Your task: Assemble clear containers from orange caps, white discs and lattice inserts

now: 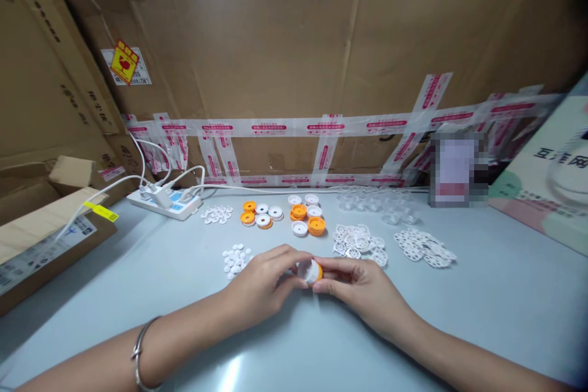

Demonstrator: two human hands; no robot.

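Note:
My left hand [261, 285] and my right hand [362, 288] meet at the middle of the pale table [505, 294]. Both pinch one small white and orange cap [310, 271] between their fingertips. A metal bangle sits on my left wrist. Just behind the hands lie orange and white caps [307, 217] in two small groups, a patch of small white discs [235, 258] to the left, and white perforated discs [359, 244] to the right.
A white power strip [165, 202] with plugs and cables lies at the back left. Clear small cups [376, 201] stand at the back. More perforated discs [425, 246] lie right. Taped cardboard [321, 61] walls the table; boxes [41, 239] left, a printed box [546, 184] right.

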